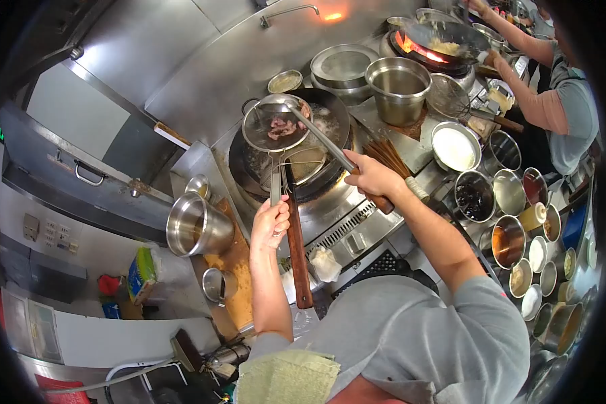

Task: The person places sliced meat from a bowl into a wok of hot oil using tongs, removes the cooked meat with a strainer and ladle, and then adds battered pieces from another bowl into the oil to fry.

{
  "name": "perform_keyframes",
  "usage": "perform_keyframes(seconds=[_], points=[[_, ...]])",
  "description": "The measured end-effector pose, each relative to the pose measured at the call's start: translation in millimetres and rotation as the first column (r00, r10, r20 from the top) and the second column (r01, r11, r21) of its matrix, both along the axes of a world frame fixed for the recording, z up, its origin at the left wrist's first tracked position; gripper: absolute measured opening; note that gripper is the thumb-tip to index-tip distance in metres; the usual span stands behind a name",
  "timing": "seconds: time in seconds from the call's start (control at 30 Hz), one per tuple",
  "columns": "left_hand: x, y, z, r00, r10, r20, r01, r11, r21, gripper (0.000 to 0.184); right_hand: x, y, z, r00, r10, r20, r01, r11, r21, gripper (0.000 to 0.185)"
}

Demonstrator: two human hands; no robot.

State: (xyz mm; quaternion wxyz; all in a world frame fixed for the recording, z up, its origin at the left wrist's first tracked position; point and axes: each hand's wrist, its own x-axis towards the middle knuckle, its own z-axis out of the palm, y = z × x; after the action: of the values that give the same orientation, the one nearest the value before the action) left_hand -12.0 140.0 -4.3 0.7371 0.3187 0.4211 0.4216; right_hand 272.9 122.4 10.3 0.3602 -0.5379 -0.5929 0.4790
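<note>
Closed around a metal handle, my left hand [271, 222] holds a round strainer [254, 137] over the wok [340, 121]. Pieces of pinkish meat [281, 128] lie in the strainer. My right hand [374, 178] grips a long ladle [324, 143] near its wooden end, and the ladle's head reaches over the strainer's far side. Bubbling liquid [326, 124] shows in the wok. A large skimmer [310, 165] rests in the wok's near side, and its wooden handle [297, 249] slopes toward me beside my left hand; whether my fingers touch it, I cannot tell.
A tall steel pot [398, 91] stands right of the wok, near a bamboo brush [389, 156]. Several ingredient bowls [475, 195] line the right side. At left is a steel pot [198, 225]. A co-worker [559, 101] handles another wok [444, 44] over flames.
</note>
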Motion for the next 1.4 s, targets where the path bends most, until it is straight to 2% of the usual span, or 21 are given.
perform_keyframes(seconds=[0.1, 0.13, 0.23, 0.27, 0.33, 0.37, 0.4, 0.5, 0.53, 0.57, 0.63, 0.77, 0.83, 0.87, 0.9, 1.03, 1.17, 1.27, 1.33, 1.37, 1.4], points=[[-0.8, 1.4, -0.4, 1.0, 0.002, 0.003, -0.002, 1.0, -0.001, 0.019, 8.4, -20.1, 10.1, 0.999, 0.023, -0.025, -0.022, 0.999, 0.026, 0.068], [0.8, 0.6, 0.9, 1.0, 0.012, -0.011, -0.012, 1.0, 0.002, 0.019, 9.8, -25.9, 7.2, 0.989, 0.03, -0.142, -0.035, 0.999, -0.036, 0.068], [5.3, -2.5, 4.8, 0.997, 0.001, -0.071, 0.002, 0.999, 0.049, 0.016, 14.4, -15.6, -5.3, 0.97, 0.077, -0.231, -0.094, 0.994, -0.063, 0.068], [4.9, -3.6, 3.8, 0.997, 0.007, -0.083, -0.004, 0.999, 0.039, 0.016, 12.1, -14.2, -8.3, 0.997, 0.057, -0.051, -0.057, 0.998, -0.006, 0.067], [3.9, 1.5, 3.0, 0.994, 0.011, -0.111, -0.007, 0.999, 0.033, 0.017, 10.1, -13.8, -20.2, 1.0, 0.02, 0.011, -0.021, 0.995, 0.097, 0.066], [1.9, 4.4, 2.2, 0.981, 0.017, -0.191, -0.008, 0.999, 0.049, 0.018, 9.3, -14.7, -24.4, 0.999, -0.005, 0.045, -0.002, 0.989, 0.149, 0.066], [0.2, 8.6, 0.6, 0.964, 0.026, -0.264, -0.009, 0.998, 0.066, 0.019, 9.3, -28.8, -2.9, 1.0, -0.007, 0.02, 0.006, 0.998, 0.065, 0.066], [-6.0, 21.4, -8.9, 0.902, 0.046, -0.429, -0.005, 0.995, 0.097, 0.024, 14.5, -36.0, -7.3, 0.998, -0.012, -0.063, 0.016, 0.997, 0.072, 0.068], [-4.3, 21.1, -4.3, 0.882, 0.046, -0.468, 0.004, 0.995, 0.105, 0.026, 20.5, -38.4, 13.5, 0.996, 0.012, -0.089, -0.019, 0.997, -0.08, 0.069], [-3.6, 20.6, -2.1, 0.859, 0.046, -0.509, 0.012, 0.994, 0.111, 0.027, 29.7, -31.4, 4.9, 0.99, 0.02, -0.143, -0.031, 0.996, -0.08, 0.069], [-5.3, 27.1, -2.7, 0.869, 0.031, -0.493, 0.034, 0.992, 0.122, 0.026, 40.8, -34.5, 20.8, 0.994, 0.066, -0.088, -0.072, 0.996, -0.06, 0.069], [-20.3, 41.5, -8.2, 0.882, 0.032, -0.471, 0.03, 0.992, 0.123, 0.028, 72.0, -48.4, 19.7, 0.996, 0.005, 0.09, 0.0, 0.999, -0.046, 0.068], [-30.3, 43.0, -6.4, 0.875, 0.038, -0.483, 0.029, 0.991, 0.13, 0.031, 79.6, -69.3, 52.1, 0.978, -0.042, 0.206, 0.058, 0.996, -0.073, 0.069], [-34.5, 43.7, -3.7, 0.856, 0.049, -0.515, 0.035, 0.988, 0.151, 0.032, 92.5, -72.4, 52.5, 0.973, -0.002, 0.229, 0.025, 0.995, -0.098, 0.07], [-38.1, 43.5, -1.6, 0.829, 0.064, -0.556, 0.041, 0.984, 0.174, 0.03, 98.2, -80.4, 62.6, 0.954, 0.0, 0.299, 0.008, 1.0, -0.027, 0.071], [-50.0, 40.7, 8.9, 0.744, 0.094, -0.661, 0.068, 0.974, 0.215, 0.031, 125.2, -98.6, 65.4, 0.934, 0.048, 0.355, -0.033, 0.998, -0.047, 0.073], [-45.4, 31.9, 8.7, 0.735, 0.107, -0.67, 0.072, 0.97, 0.233, 0.03, 110.4, -96.7, 73.7, 0.957, 0.023, 0.288, 0.017, 0.991, -0.136, 0.073], [-33.4, 25.6, -0.8, 0.712, 0.15, -0.686, 0.077, 0.954, 0.289, 0.03, 78.9, -62.0, 46.5, 0.993, -0.041, 0.108, 0.048, 0.997, -0.056, 0.07], [-26.0, 32.4, -13.9, 0.706, 0.156, -0.691, 0.101, 0.943, 0.316, 0.029, 54.1, -24.0, 23.2, 0.984, 0.005, -0.178, -0.02, 0.996, -0.083, 0.061], [-24.0, 32.9, -18.7, 0.7, 0.161, -0.696, 0.108, 0.939, 0.327, 0.029, 38.8, -4.4, 15.0, 0.974, 0.021, -0.226, -0.026, 0.999, -0.02, 0.055], [-16.4, 27.6, -6.6, 0.683, 0.142, -0.717, 0.126, 0.943, 0.307, 0.027, 27.9, 13.0, 6.8, 0.961, 0.014, -0.276, -0.038, 0.996, -0.079, 0.052]])
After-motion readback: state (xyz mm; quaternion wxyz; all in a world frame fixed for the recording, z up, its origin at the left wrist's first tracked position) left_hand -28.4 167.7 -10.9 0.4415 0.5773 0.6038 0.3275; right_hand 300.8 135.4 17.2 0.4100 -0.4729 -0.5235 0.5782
